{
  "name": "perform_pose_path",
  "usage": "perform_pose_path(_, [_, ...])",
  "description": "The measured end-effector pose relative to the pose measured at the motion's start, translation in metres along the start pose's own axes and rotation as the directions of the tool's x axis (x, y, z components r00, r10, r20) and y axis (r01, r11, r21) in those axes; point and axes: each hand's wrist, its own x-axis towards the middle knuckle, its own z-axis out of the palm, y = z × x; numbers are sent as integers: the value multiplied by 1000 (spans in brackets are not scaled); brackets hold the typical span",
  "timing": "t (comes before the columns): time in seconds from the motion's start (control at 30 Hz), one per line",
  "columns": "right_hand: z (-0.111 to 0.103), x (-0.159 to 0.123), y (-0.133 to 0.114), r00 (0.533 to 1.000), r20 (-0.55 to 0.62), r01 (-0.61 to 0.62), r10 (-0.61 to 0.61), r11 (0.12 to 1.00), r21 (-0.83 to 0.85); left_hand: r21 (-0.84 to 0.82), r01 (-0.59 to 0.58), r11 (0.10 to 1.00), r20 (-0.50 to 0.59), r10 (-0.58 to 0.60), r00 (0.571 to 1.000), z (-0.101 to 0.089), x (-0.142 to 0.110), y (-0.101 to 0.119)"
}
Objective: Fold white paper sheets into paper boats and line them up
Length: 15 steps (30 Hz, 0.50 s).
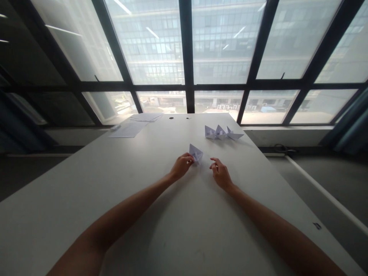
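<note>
A folded white paper boat (196,153) is near the middle of the table, its peak pointing up. My left hand (183,165) pinches the boat's left side between thumb and fingers. To the right of the boat, a small gap away from it, is my right hand (220,173), with bent fingers held apart and nothing between them. Farther back on the right, several folded paper boats (220,133) sit side by side in a row.
White paper sheets (126,129) lie at the far left of the white table (138,230). A dark round cable hole (171,118) sits near the back edge. Large windows (161,50) rise behind, and a dark mark (317,225) shows near the right edge.
</note>
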Motion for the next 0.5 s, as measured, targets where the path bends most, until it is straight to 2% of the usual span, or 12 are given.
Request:
perform_pose_path(0.1, [1,-1,0,1000,6,-8,8,1000,17,15,-22,1000,-47,23,999,-11,38,-12])
perform_pose_path(0.2, [2,-2,0,1000,8,-21,21,1000,21,185,-55,981,-34,62,997,-16,80,-26])
perform_pose_path(0.3, [2,-3,-2,999,14,-32,32,999,7,226,-42,973,-33,51,998,-15,116,-40])
perform_pose_path(0.4, [2,-4,-5,999,18,-29,29,1000,-5,253,-30,967,-20,37,999,-11,141,-53])
perform_pose_path(0.5, [1,-4,-9,1000,21,-24,24,1000,7,266,-18,964,-17,23,1000,-6,154,-61])
